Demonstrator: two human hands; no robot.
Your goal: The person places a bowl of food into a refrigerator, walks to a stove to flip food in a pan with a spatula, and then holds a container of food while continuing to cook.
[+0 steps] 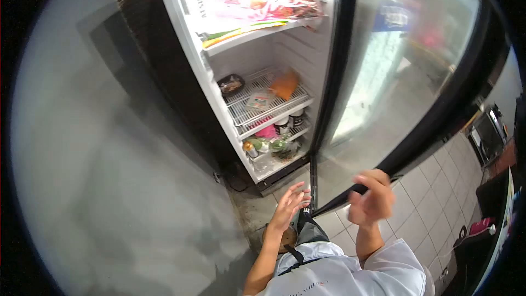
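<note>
I stand before an upright fridge with its glass door (394, 71) swung open to the right. My right hand (374, 197) curls around the door's dark lower edge. My left hand (289, 205) is raised in front of the opening, fingers spread, holding nothing. Inside, the top shelf (257, 32) carries pink and red bagged food. The wire shelf (263, 104) below holds a dark tray (231, 84), a flat packet (259, 99) and an orange bag (285, 84). Jars (289, 121) and greens (280, 145) sit lower down.
A grey wall (109, 148) fills the left. White floor tiles (427, 203) spread to the right, with dark appliances (487, 134) and a counter along the far right edge. I wear a white top and dark apron.
</note>
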